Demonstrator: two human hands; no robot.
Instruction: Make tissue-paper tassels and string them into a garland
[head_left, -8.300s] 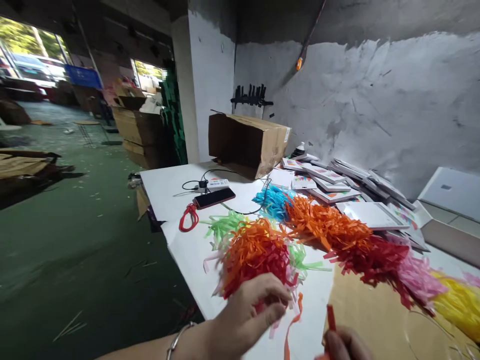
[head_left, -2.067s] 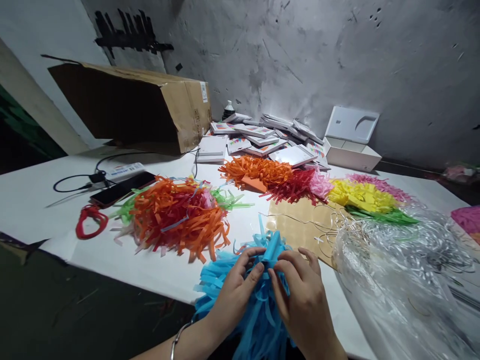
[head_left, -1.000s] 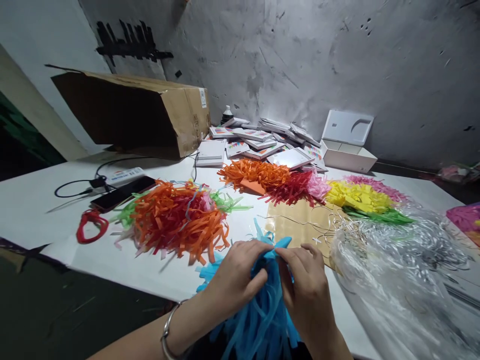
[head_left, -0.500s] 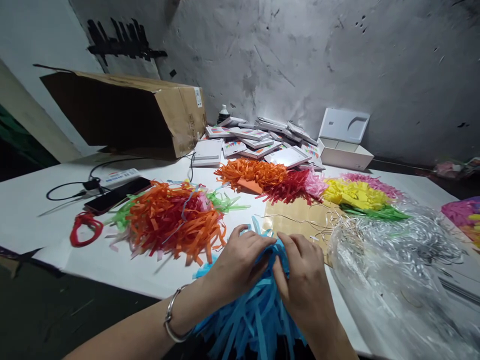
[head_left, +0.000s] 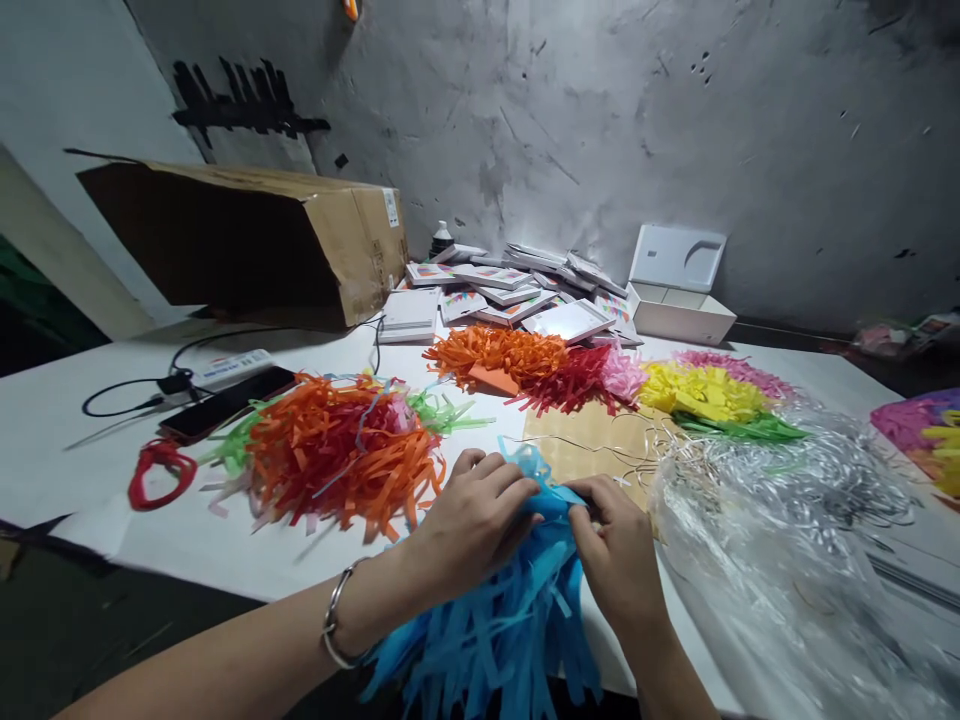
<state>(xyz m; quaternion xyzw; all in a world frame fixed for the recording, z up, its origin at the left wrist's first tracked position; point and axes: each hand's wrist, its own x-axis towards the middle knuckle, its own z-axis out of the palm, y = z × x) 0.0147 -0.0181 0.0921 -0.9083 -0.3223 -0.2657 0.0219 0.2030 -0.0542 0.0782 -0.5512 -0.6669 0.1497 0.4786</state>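
Observation:
Both my hands grip the top of a blue paper tassel (head_left: 510,620) at the near edge of the white table (head_left: 67,450). My left hand (head_left: 469,525), with a silver bangle on its wrist, closes over the tassel's head from the left. My right hand (head_left: 619,560) pinches the same folded top from the right. The blue strips hang down over the table edge toward me. A heap of orange and red paper strips (head_left: 337,450) lies just left of my left hand.
A clear plastic bag of silvery strands (head_left: 787,530) sits at the right. Orange, red, pink and yellow tassels (head_left: 600,375) lie beyond a brown paper sheet (head_left: 592,445). Farther back are small flat boxes (head_left: 517,290), a cardboard carton (head_left: 247,240), a white box (head_left: 679,290), a phone (head_left: 225,402) and a red band (head_left: 154,470).
My hands left the orange-red heap and took up the blue tassel. Over the last second they closed tighter around its top, and the strips now hang lower over the edge.

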